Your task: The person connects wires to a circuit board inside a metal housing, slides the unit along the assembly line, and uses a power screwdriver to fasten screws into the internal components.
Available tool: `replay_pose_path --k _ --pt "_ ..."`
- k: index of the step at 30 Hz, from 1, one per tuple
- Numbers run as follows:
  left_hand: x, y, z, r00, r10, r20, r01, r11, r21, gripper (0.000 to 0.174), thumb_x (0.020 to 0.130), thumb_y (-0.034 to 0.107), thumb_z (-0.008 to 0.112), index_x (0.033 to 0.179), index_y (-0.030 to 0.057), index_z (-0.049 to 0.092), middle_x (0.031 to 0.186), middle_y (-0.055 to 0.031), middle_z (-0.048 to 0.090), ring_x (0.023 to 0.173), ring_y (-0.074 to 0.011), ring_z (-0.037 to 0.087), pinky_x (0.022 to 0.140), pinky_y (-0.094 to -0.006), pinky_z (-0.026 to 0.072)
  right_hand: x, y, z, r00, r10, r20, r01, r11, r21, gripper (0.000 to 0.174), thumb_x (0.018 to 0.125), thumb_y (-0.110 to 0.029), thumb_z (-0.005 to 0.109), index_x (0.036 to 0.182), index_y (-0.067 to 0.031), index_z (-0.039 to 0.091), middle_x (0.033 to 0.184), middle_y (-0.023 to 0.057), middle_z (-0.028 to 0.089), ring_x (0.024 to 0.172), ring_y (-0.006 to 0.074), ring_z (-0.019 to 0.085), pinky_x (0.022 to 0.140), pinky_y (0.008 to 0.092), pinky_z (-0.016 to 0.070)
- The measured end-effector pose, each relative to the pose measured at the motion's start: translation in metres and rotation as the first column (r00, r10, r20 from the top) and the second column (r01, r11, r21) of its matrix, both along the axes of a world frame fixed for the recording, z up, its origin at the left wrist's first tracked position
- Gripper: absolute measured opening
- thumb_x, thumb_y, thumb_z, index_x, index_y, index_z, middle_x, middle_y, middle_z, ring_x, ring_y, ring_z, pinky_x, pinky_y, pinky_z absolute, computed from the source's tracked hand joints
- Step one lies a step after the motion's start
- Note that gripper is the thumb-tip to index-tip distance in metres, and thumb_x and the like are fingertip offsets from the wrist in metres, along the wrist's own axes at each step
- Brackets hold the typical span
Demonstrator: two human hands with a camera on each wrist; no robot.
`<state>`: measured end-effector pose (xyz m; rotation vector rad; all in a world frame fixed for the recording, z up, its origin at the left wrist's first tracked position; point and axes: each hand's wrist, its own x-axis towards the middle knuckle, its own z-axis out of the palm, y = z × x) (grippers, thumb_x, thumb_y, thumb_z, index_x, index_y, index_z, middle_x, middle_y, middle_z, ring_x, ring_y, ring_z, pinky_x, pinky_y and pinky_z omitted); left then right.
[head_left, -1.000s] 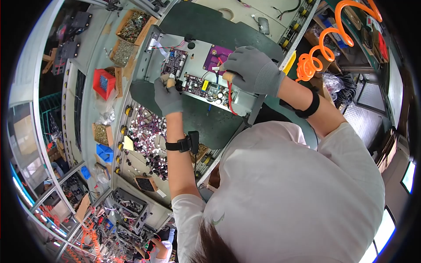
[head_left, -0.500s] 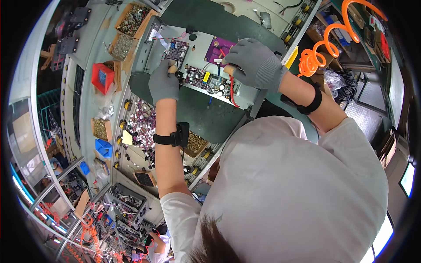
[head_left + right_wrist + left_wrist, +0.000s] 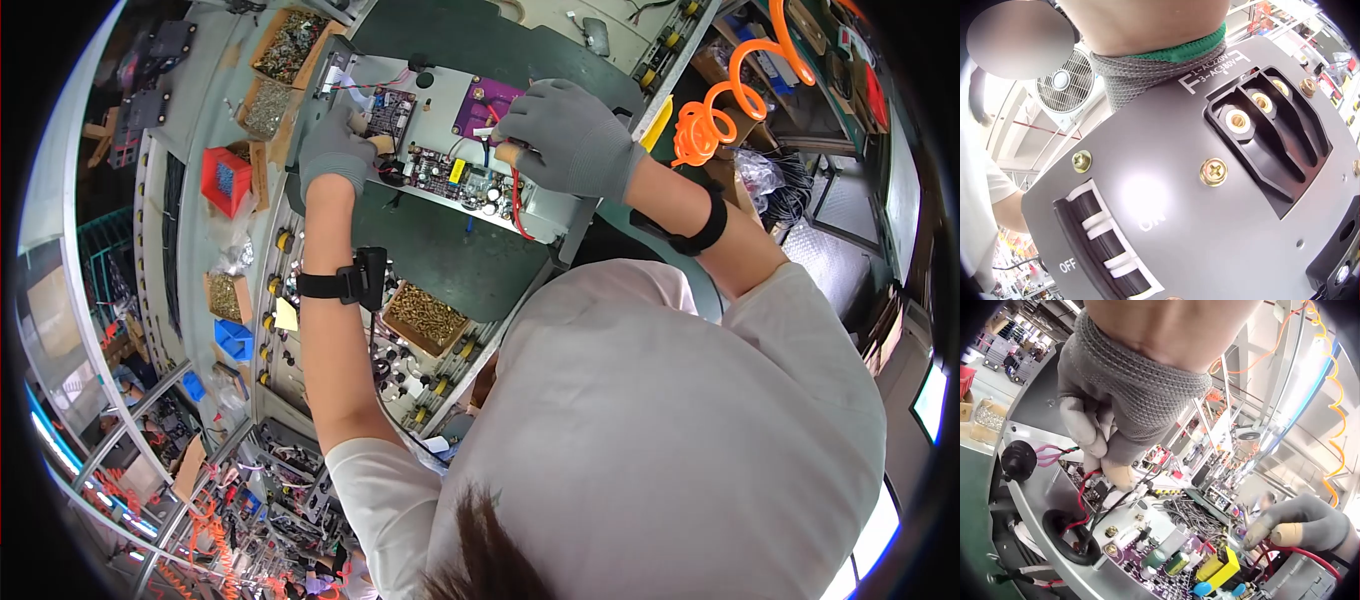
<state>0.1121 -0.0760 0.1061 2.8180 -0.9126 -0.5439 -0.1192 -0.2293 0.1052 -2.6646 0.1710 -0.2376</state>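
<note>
From here I see the metal chassis (image 3: pixel 438 128) near twelve o'clock in the head view. The right hand (image 3: pixel 575 140), at its three o'clock side, pinches a red cable (image 3: pixel 517 205); the left hand (image 3: pixel 335 150), at nine o'clock, curls over thin wires (image 3: pixel 1080 500), though I can't tell whether it's pinching them.

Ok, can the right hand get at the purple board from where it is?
Probably yes: the right hand is right beside the purple board, most of which looks uncovered. Red wiring crosses part of it, though, and the hand seems to be pinching that wiring.
</note>
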Motion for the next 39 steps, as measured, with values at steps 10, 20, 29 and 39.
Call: replay_pose_path --k 10,20,29,39 --pt "-0.02 -0.015 0.007 0.995 -0.086 0.05 0.079 0.988 0.131 0.028 0.068 0.021 0.074 0.086 0.0051 0.059 0.081 -0.0121 0.064 0.077 -0.0289 0.061 0.073 -0.0366 0.0469 0.0 0.014 0.007 0.981 0.02 -0.191 -0.015 0.999 0.029 0.025 0.08 -0.032 0.058 0.093 -0.013 0.066 0.085 0.0066 0.062 0.095 0.0213 0.059 0.106 0.0381 0.0295" --pt "0.002 0.026 -0.032 0.94 -0.067 -0.334 -0.034 0.957 -0.289 0.031 0.073 0.008 0.069 0.103 0.0057 0.063 0.076 -0.0028 0.063 0.065 -0.0072 0.054 0.063 -0.0231 0.0441 -0.001 0.01 0.002 0.983 -0.037 -0.178 0.043 0.999 0.03 0.037 0.084 -0.042 0.05 0.096 -0.0103 0.065 0.081 0.0106 0.063 0.09 0.0237 0.061 0.108 0.0396 0.0247" --pt "0.01 0.005 -0.033 0.977 0.115 -0.181 -0.106 0.993 0.059 0.03 0.069 0.023 0.074 0.09 0.0038 0.064 0.075 -0.0095 0.065 0.065 -0.0191 0.06 0.064 -0.0309 0.0478 0.0 0.01 0.01 0.978 -0.04 -0.205 0.06 0.994 0.091 0.026 0.081 -0.035 0.059 0.089 -0.012 0.066 0.079 0.0065 0.062 0.09 0.0208 0.06 0.107 0.0377 0.0271" --pt "-0.05 0.021 -0.036 0.929 0.323 -0.182 -0.371 0.839 -0.399 0.034 0.071 0.013 0.071 0.102 0.0061 0.058 0.083 -0.0076 0.064 0.072 -0.0165 0.061 0.069 -0.0283 0.0486 -0.003 0.009 0.003 0.998 -0.027 -0.055 0.03 0.998 0.048 0.024 0.079 -0.033 0.06 0.086 -0.0115 0.065 0.072 0.0054 0.058 0.082 0.0212 0.059 0.103 0.0392 0.0315"
